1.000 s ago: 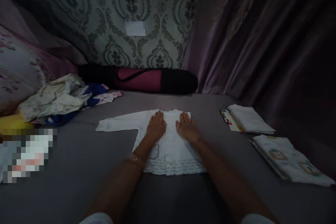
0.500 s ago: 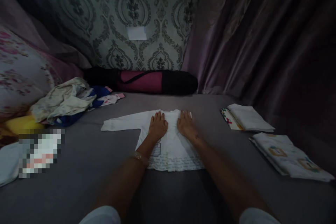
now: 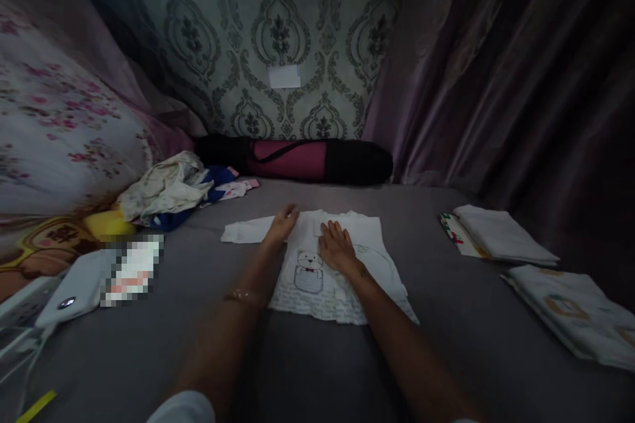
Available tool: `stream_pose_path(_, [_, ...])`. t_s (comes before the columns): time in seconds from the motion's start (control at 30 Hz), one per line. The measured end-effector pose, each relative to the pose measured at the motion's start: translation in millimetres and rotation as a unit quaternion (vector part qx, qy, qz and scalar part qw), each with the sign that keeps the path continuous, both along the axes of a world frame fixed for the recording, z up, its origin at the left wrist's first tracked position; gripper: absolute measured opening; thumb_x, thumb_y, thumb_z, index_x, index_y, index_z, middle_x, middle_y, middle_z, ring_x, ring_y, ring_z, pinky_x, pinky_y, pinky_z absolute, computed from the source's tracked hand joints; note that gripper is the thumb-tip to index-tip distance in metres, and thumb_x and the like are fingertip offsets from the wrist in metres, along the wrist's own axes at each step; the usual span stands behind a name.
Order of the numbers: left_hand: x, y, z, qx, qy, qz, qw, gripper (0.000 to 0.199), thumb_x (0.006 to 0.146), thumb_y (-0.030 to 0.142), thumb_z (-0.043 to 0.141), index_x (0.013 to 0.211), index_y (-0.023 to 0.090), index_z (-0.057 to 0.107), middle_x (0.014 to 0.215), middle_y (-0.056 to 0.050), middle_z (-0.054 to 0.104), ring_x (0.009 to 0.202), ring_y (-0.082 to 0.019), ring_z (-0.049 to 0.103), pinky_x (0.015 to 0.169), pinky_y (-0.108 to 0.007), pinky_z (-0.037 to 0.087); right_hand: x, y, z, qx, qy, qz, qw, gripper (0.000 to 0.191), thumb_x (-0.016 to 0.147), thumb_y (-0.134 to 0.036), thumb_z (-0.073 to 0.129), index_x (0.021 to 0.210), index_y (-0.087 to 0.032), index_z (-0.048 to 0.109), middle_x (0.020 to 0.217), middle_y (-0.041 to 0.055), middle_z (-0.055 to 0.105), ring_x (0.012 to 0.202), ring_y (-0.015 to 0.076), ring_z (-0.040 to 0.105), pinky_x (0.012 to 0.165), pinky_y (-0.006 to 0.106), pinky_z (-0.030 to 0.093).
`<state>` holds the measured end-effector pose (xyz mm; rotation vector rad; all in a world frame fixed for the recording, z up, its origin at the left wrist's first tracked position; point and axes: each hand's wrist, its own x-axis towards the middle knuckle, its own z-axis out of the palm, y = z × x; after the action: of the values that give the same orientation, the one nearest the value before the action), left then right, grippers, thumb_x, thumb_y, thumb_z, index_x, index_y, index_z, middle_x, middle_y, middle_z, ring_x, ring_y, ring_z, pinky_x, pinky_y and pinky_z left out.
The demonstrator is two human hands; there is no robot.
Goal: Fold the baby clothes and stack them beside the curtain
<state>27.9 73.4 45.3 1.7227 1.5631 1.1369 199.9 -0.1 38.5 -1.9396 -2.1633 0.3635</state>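
A small white shirt [image 3: 377, 271] with a bear print lies flat on the grey sheet, one sleeve [image 3: 245, 231] stretched out to the left. My left hand [image 3: 284, 221] is at the shirt's upper left, where that sleeve joins the body, its fingers closed in a pinch around the fabric there. My right hand [image 3: 337, 246] rests flat on the upper middle of the shirt, fingers extended over the cloth. On the right side of the shirt no sleeve sticks out.
Folded clothes [image 3: 506, 231] and a printed folded cloth [image 3: 580, 314] lie at the right. Crumpled clothes [image 3: 166, 188] sit at the back left, near a white device [image 3: 82, 287]. A black and maroon bag [image 3: 297, 160] lies along the wall.
My left hand has lifted from lying flat on the shirt and moved to the sleeve joint, its fingers closing. My right hand has shifted toward the shirt's middle. The view has turned left.
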Motion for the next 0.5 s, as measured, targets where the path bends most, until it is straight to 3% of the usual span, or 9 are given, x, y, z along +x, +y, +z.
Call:
stream_pose_path(0.17, [-77, -12, 7.1, -0.052, 0.109, 0.206, 0.971, 0.036, 0.083, 0.031, 0.048, 0.112, 0.015, 0.061, 0.103, -0.013, 0.069, 0.106, -0.028, 0.06, 0.094, -0.038, 0.043, -3, 0, 0.1, -0.018, -0.011, -0.005, 1.0, 0.057, 0.098, -0.036, 0.02, 0.15, -0.012, 0.025, 0.158, 0.0086, 0.017, 0.146, 0.0221, 0.007, 0.116, 0.043, 0.006])
stream_pose_path(0.3, [-112, -29, -1.1, -0.081, 0.194, 0.344, 0.915, 0.041, 0.081, 0.039, 0.051, 0.109, 0.011, 0.061, 0.112, -0.022, 0.063, 0.116, -0.039, 0.052, 0.094, -0.049, 0.039, -3, 1, -1.2, -0.016, -0.013, -0.011, 1.0, 0.057, 0.098, -0.036, 0.02, 0.15, -0.012, 0.025, 0.158, 0.008, 0.018, 0.146, 0.0219, 0.007, 0.117, 0.042, 0.006])
stream_pose_path(0.37, [-119, -36, -4.2, -0.12, 0.215, 0.368, 0.897, 0.047, 0.081, 0.045, 0.051, 0.107, 0.008, 0.061, 0.118, -0.028, 0.058, 0.117, -0.043, 0.049, 0.093, -0.052, 0.038, -3, 2, -1.9, -0.016, -0.017, -0.01, 1.0, 0.058, 0.098, -0.036, 0.02, 0.15, -0.011, 0.026, 0.158, 0.0083, 0.018, 0.146, 0.0224, 0.008, 0.116, 0.042, 0.007])
stream_pose_path(0.5, [-123, -40, -1.5, -0.187, 0.232, 0.357, 0.885, 0.056, 0.081, 0.051, 0.051, 0.108, 0.003, 0.06, 0.121, -0.033, 0.054, 0.117, -0.043, 0.05, 0.094, -0.05, 0.039, -2, 3, -2.4, -0.002, -0.025, -0.007, 1.0, 0.057, 0.098, -0.037, 0.021, 0.148, -0.011, 0.029, 0.157, 0.0098, 0.021, 0.145, 0.0235, 0.011, 0.116, 0.043, 0.009])
